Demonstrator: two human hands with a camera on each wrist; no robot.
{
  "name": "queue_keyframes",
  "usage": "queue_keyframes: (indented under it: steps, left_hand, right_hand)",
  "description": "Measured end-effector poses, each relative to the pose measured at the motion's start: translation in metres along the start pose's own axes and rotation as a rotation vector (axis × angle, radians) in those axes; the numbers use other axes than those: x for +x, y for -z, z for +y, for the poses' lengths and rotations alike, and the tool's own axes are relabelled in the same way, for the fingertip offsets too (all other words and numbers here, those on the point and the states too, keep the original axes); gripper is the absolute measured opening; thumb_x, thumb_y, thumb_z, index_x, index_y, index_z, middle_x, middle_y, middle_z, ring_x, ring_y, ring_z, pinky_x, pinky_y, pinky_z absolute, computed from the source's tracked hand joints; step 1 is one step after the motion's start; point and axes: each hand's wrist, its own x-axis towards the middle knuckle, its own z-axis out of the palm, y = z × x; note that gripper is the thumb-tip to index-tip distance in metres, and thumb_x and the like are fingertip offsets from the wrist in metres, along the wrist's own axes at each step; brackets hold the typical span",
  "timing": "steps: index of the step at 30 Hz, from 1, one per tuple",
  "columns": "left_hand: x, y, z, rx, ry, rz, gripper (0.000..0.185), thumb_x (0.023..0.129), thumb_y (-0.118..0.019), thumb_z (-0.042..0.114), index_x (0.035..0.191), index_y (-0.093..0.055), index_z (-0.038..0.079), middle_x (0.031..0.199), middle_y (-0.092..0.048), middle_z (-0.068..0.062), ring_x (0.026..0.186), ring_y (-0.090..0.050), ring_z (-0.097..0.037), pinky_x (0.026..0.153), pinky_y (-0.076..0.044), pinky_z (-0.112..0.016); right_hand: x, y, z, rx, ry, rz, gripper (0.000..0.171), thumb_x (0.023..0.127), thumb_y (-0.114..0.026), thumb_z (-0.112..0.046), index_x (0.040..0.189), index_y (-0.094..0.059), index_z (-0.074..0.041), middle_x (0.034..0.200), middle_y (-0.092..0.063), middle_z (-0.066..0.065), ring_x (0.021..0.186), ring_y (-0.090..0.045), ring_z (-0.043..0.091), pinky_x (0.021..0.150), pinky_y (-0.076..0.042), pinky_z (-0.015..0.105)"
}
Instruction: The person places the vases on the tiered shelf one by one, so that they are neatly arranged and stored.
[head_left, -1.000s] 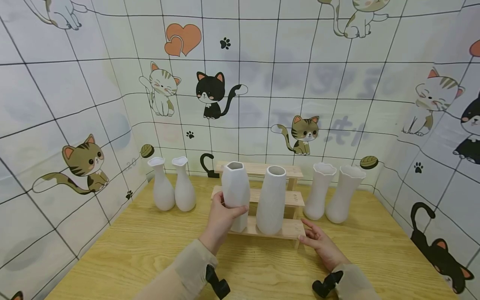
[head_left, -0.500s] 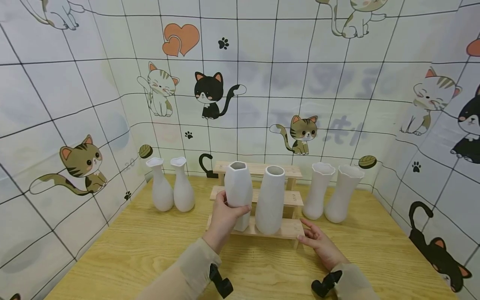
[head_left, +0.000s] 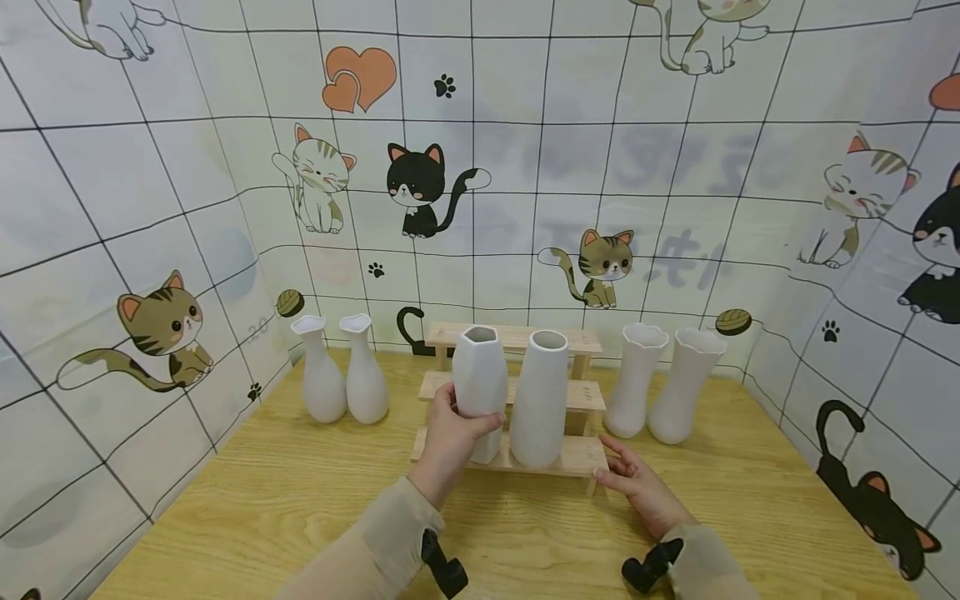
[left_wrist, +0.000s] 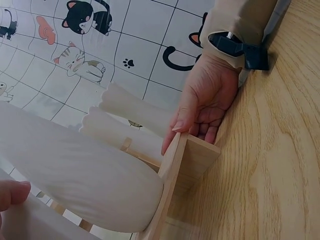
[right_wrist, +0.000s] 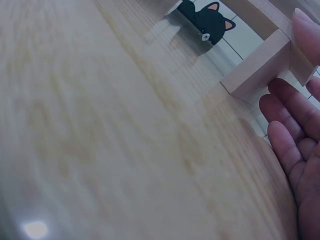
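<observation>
My left hand (head_left: 452, 442) grips a white faceted vase (head_left: 482, 375) around its lower half, thumb across the front. The vase stands upright over the lowest step of a three-tier wooden stand (head_left: 577, 457), left of a smooth tapered white vase (head_left: 540, 400) on the same step. With my right hand (head_left: 637, 487) I pinch the right end of that lowest step. In the left wrist view, the right thumb (left_wrist: 182, 120) lies on the board's edge and the other fingers reach beneath it. The right wrist view shows fingers (right_wrist: 287, 107) by the stand's leg (right_wrist: 260, 67).
Two slim-necked white vases (head_left: 365, 375) stand on the wooden table (head_left: 300, 500) left of the stand. Two white vases with wavy rims (head_left: 686, 387) stand to its right. A cat-patterned cloth wall (head_left: 510, 167) encloses the table's back and sides.
The left hand has shifted the faceted vase slightly right along the lowest step, closer to the tapered vase. The right hand keeps its place on the stand.
</observation>
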Motion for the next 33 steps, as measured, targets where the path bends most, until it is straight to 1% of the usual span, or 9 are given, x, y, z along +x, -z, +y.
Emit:
queue_keyframes:
  steps: [6, 14, 16, 19, 21, 23, 26, 30, 33]
  left_hand:
    - [-0.002, -0.001, 0.0, 0.003, -0.019, -0.008, 0.075, 0.062, -0.076, 0.006, 0.122, -0.032, 0.01, 0.117, -0.041, -0.006, 0.106, -0.042, -0.024, 0.085, -0.035, -0.044]
    - [-0.002, -0.001, -0.004, -0.003, -0.028, -0.035, 0.076, 0.064, -0.075, 0.009, 0.125, -0.029, 0.012, 0.119, -0.037, -0.006, 0.107, -0.04, -0.024, 0.086, -0.034, -0.044]
    - [0.0, 0.001, -0.009, 0.002, -0.034, -0.046, 0.079, 0.064, -0.076, 0.011, 0.126, -0.028, 0.014, 0.12, -0.035, -0.004, 0.108, -0.039, -0.023, 0.087, -0.034, -0.043]
    - [0.004, 0.004, -0.019, 0.054, -0.05, -0.051, 0.086, 0.062, -0.078, 0.018, 0.129, -0.024, 0.019, 0.122, -0.031, 0.0, 0.11, -0.035, -0.021, 0.087, -0.033, -0.043]
    - [0.005, 0.009, -0.025, 0.096, -0.059, -0.059, 0.09, 0.06, -0.078, 0.023, 0.131, -0.022, 0.023, 0.123, -0.029, 0.002, 0.111, -0.032, -0.02, 0.087, -0.033, -0.044]
    - [0.004, 0.014, -0.029, 0.14, -0.074, -0.062, 0.092, 0.06, -0.078, 0.025, 0.132, -0.021, 0.023, 0.126, -0.027, 0.0, 0.114, -0.03, -0.023, 0.087, -0.032, -0.046]
    - [-0.001, 0.025, -0.03, 0.16, -0.093, -0.081, 0.089, 0.062, -0.077, 0.023, 0.133, -0.023, 0.023, 0.129, -0.027, -0.003, 0.116, -0.027, -0.026, 0.088, -0.03, -0.049]
    - [-0.008, 0.043, -0.032, 0.197, -0.131, -0.099, 0.084, 0.064, -0.075, 0.021, 0.132, -0.026, 0.025, 0.13, -0.026, -0.003, 0.118, -0.023, -0.025, 0.088, -0.027, -0.052]
    - [-0.009, 0.06, -0.034, 0.235, -0.158, -0.088, 0.08, 0.066, -0.074, 0.026, 0.131, -0.028, 0.028, 0.13, -0.025, -0.001, 0.119, -0.023, -0.021, 0.09, -0.025, -0.05]
  right_hand:
    - [-0.001, -0.001, -0.002, 0.0, 0.005, 0.001, 0.071, 0.078, -0.062, -0.027, 0.136, -0.021, -0.021, 0.135, -0.021, 0.017, 0.122, -0.018, 0.032, 0.094, -0.011, 0.054]
    - [0.0, -0.002, -0.001, -0.005, 0.009, 0.023, 0.069, 0.078, -0.062, -0.025, 0.135, -0.024, -0.021, 0.132, -0.027, 0.018, 0.119, -0.025, 0.03, 0.093, -0.015, 0.053]
    - [0.0, -0.001, 0.0, -0.01, 0.018, 0.024, 0.068, 0.079, -0.062, -0.024, 0.135, -0.024, -0.021, 0.131, -0.028, 0.018, 0.118, -0.026, 0.03, 0.093, -0.015, 0.053]
    - [0.001, -0.001, 0.002, -0.009, 0.029, 0.02, 0.068, 0.079, -0.062, -0.023, 0.135, -0.024, -0.02, 0.131, -0.029, 0.018, 0.118, -0.027, 0.03, 0.093, -0.016, 0.053]
    - [0.001, 0.0, 0.002, -0.001, 0.035, 0.017, 0.067, 0.079, -0.062, -0.022, 0.135, -0.024, -0.02, 0.13, -0.031, 0.018, 0.117, -0.028, 0.03, 0.093, -0.016, 0.052]
    - [0.0, 0.0, 0.001, 0.004, 0.039, 0.012, 0.067, 0.079, -0.061, -0.022, 0.135, -0.024, -0.019, 0.129, -0.032, 0.018, 0.117, -0.029, 0.03, 0.093, -0.017, 0.051]
    - [0.0, -0.001, 0.0, 0.003, 0.037, 0.013, 0.068, 0.079, -0.062, -0.022, 0.135, -0.023, -0.018, 0.128, -0.034, 0.018, 0.117, -0.028, 0.03, 0.093, -0.017, 0.051]
    - [-0.001, -0.002, 0.0, 0.0, 0.028, 0.018, 0.069, 0.079, -0.062, -0.023, 0.135, -0.024, -0.018, 0.126, -0.036, 0.017, 0.116, -0.029, 0.029, 0.093, -0.018, 0.051]
    - [-0.001, -0.002, 0.0, 0.004, 0.022, 0.022, 0.069, 0.078, -0.063, -0.023, 0.135, -0.024, -0.019, 0.127, -0.035, 0.017, 0.116, -0.029, 0.029, 0.093, -0.017, 0.051]
